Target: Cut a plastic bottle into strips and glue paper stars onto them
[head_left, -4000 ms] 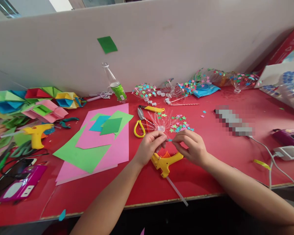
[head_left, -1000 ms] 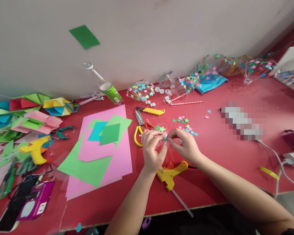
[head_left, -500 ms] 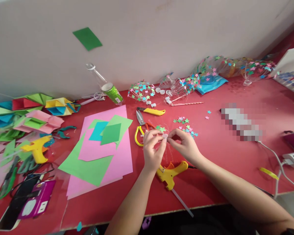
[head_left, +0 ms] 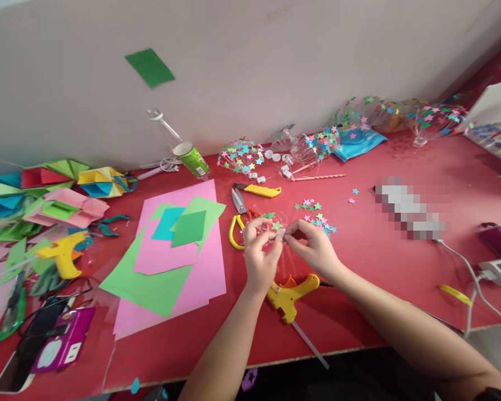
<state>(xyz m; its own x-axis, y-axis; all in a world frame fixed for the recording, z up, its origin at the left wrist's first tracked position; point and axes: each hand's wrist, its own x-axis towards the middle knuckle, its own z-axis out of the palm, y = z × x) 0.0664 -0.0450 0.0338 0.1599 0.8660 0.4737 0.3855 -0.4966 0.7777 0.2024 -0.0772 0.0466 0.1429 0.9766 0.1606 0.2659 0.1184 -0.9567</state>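
My left hand [head_left: 262, 248] is closed, thumb and fingers pinching a small clear plastic piece [head_left: 280, 234] at the middle of the table. My right hand [head_left: 313, 245] pinches the same piece from the right, its fingertips almost meeting those of the left. Thin clear strips seem to fan out around it. Green paper stars [head_left: 276, 225] lie or hang just beyond the fingertips. Below the hands rests a yellow glue gun [head_left: 290, 301] with a glue stick [head_left: 311, 345] in its rear. Yellow-and-orange handled shears [head_left: 239, 201] lie by the left hand, partly hidden.
Loose paper stars [head_left: 317, 217] are scattered beyond the right hand. A yellow utility knife [head_left: 263, 191] lies behind the shears. Coloured paper sheets [head_left: 162, 292] are stacked to the left, near another yellow glue gun [head_left: 64, 253]. Star-covered clear plastic shapes [head_left: 241, 156] line the wall.
The small plastic piece has tilted slightly between my fingertips, and a green star near them has shifted a little. Both hands stay in nearly the same place.
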